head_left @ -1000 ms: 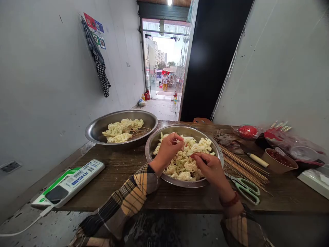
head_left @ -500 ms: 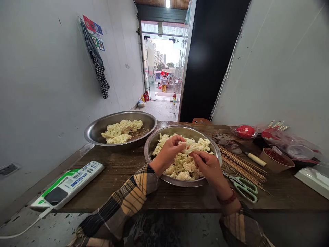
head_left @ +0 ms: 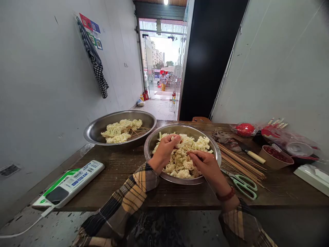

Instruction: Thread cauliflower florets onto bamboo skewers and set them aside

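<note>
Over a steel bowl (head_left: 217, 161) of cut cauliflower (head_left: 183, 168), my left hand (head_left: 164, 151) pinches a cauliflower floret (head_left: 181, 140). My right hand (head_left: 205, 164), just to its right and lower, has thumb and fingers pressed together on a thin wooden skewer (head_left: 187, 149). Only a short tip of that stick shows; the rest is hidden by the fingers. To the left stands a wider steel basin (head_left: 89, 132), where skewered cauliflower (head_left: 120, 128) lies with the sticks pointing right.
Right of the bowl lie bare skewers (head_left: 240, 163), green-handled scissors (head_left: 244, 185) and a knife (head_left: 254, 156). Beyond are a tub of red contents (head_left: 276, 156) and plastic-wrapped items (head_left: 288, 137). A white power bank-like box (head_left: 84, 175) with a cable sits at left on the wooden table (head_left: 123, 195).
My left hand has shifted slightly left with the floret. My right hand has drawn a little left and down, and the skewer tip now shows. The view has tilted slightly.
</note>
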`<state>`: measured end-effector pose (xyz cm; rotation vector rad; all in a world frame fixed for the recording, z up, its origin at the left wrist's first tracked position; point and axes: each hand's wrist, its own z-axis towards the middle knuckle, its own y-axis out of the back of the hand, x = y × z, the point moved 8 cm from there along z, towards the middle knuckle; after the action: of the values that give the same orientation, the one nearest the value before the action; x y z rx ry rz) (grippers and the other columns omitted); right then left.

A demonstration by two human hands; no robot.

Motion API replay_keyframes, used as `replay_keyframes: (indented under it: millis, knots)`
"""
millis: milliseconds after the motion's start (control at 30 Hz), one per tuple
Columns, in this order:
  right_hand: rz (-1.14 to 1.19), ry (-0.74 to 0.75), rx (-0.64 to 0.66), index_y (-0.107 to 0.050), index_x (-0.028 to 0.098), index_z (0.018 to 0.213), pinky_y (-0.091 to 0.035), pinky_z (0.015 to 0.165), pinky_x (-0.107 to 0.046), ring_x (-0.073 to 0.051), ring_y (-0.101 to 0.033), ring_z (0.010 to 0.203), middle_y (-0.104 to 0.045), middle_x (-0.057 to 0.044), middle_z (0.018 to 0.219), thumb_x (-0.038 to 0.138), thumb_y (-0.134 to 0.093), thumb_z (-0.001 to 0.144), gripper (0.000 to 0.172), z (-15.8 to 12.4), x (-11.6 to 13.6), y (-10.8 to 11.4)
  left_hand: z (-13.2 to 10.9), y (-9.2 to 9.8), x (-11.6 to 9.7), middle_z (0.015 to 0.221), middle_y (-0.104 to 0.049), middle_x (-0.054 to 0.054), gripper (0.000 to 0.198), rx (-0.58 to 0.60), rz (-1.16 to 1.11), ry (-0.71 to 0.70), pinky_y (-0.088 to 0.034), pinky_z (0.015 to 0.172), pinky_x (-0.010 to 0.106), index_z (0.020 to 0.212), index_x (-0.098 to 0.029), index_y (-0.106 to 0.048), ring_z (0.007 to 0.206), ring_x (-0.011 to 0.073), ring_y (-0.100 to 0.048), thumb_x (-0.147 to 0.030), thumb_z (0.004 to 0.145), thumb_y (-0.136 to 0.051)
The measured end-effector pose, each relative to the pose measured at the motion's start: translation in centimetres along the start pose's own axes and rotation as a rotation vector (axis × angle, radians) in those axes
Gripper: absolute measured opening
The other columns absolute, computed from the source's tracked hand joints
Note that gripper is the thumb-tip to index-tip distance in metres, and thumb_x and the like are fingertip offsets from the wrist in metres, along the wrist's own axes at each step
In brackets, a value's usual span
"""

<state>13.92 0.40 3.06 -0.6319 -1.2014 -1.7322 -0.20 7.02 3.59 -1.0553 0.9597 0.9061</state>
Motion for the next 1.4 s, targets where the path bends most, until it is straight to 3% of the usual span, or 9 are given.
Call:
replay_keyframes:
  millis: [100,233,700,900,1067,1400]
  knots:
    - [-0.076,0.075,-0.007,-0.069,0.017,0.073,-0.039,0.054,-0.024,-0.013,-0.053,0.053,-0.057,0.001,0.053,0.038,-0.048,0.091,0.036,-0.1,0.7,0.0,0.0,-0.2,0.4,0.062,-0.051,-0.001,0.029,0.034,-0.015,0.016,-0.035,0.058,0.023,0.067,-0.014,-0.061,0.059,0.0086,-0.043,-0.041,0.069,-0.071]
    - [-0.143,0.144,-0.076,-0.068,0.018,0.075,-0.042,0.060,-0.025,-0.016,-0.060,0.065,-0.066,-0.003,0.066,0.033,-0.046,0.091,0.031,-0.3,1.3,0.5,0.0,-0.9,0.6,0.063,-0.052,-0.001,0.029,0.122,-0.011,0.009,-0.037,0.062,0.024,0.070,-0.014,-0.062,0.061,0.0091,-0.045,-0.041,0.072,-0.070]
    - [-0.181,0.144,-0.131,-0.063,0.020,0.069,-0.040,0.059,-0.025,-0.016,-0.059,0.062,-0.064,-0.002,0.064,0.031,-0.047,0.091,0.029,-0.4,1.4,0.8,0.3,-1.9,0.6,0.064,-0.052,-0.002,0.026,0.195,0.025,0.007,-0.036,0.065,0.024,0.070,-0.015,-0.061,0.064,0.0093,-0.044,-0.039,0.073,-0.069]
    - [-0.225,0.166,-0.174,-0.059,0.020,0.066,-0.036,0.059,-0.025,-0.015,-0.057,0.061,-0.063,-0.002,0.064,0.028,-0.044,0.092,0.031,-0.3,1.8,1.1,-0.3,-3.1,0.6,0.059,-0.050,-0.003,0.027,0.226,0.175,0.023,-0.033,0.059,0.023,0.068,-0.015,-0.062,0.059,0.0085,-0.040,-0.041,0.074,-0.068]
    - [-0.238,0.155,-0.197,-0.058,0.019,0.063,-0.035,0.059,-0.025,-0.014,-0.055,0.060,-0.061,-0.002,0.061,0.028,-0.045,0.092,0.032,0.0,1.7,1.3,-0.3,-3.3,0.7,0.056,-0.049,-0.004,0.027,0.181,0.178,0.045,-0.033,0.056,0.022,0.069,-0.015,-0.063,0.057,0.0081,-0.040,-0.041,0.071,-0.071]
    - [-0.170,0.135,-0.086,-0.055,0.020,0.060,-0.033,0.056,-0.025,-0.014,-0.052,0.055,-0.057,0.001,0.055,0.034,-0.044,0.093,0.037,0.4,1.1,0.6,0.0,-2.4,0.6,0.065,-0.060,-0.001,0.020,0.125,0.028,0.033,-0.041,0.066,0.024,0.070,-0.016,-0.067,0.065,0.0102,-0.050,-0.034,0.066,-0.075]
